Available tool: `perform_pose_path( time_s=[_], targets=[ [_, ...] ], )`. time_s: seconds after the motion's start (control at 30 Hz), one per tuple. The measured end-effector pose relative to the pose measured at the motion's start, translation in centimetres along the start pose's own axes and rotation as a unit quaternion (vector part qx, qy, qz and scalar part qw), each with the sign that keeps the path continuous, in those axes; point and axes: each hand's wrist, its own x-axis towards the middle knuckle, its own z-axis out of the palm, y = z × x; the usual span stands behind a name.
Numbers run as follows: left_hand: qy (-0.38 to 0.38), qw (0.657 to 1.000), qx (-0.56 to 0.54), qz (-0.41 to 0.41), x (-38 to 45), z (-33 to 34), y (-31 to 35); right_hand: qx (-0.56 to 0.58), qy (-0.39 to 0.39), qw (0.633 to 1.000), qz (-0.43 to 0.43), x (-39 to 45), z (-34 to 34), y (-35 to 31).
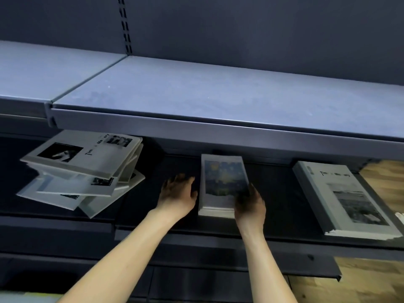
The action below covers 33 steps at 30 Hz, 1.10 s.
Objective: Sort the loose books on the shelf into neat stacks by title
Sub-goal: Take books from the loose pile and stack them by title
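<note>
On the dark lower shelf (273, 193), the right hand (249, 204) gripped a squared stack of blue-covered books (223, 182); the left hand (178, 193) hovered loose, fingers spread, near a skewed pile of glossy white books (83, 171).

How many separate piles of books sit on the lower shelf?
3: a messy pile at left, a neat stack in the middle between the hands, another stack at right.

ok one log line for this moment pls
left hand: open beside blue-cover stack | right hand: on stack's near right corner | messy pile: left, unsorted | grey-cover stack: right
</note>
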Motion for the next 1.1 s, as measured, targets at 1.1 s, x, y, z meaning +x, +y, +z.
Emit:
perform_pose_path(
  time_s=[1.1],
  targets=[
    [0.121, 0.988, 0.004, -0.096, -8.7, -1.5, -1.3, 0.036, -0.171, 0.97, -0.171, -7.1, -2.6, -4.5]
  ],
)
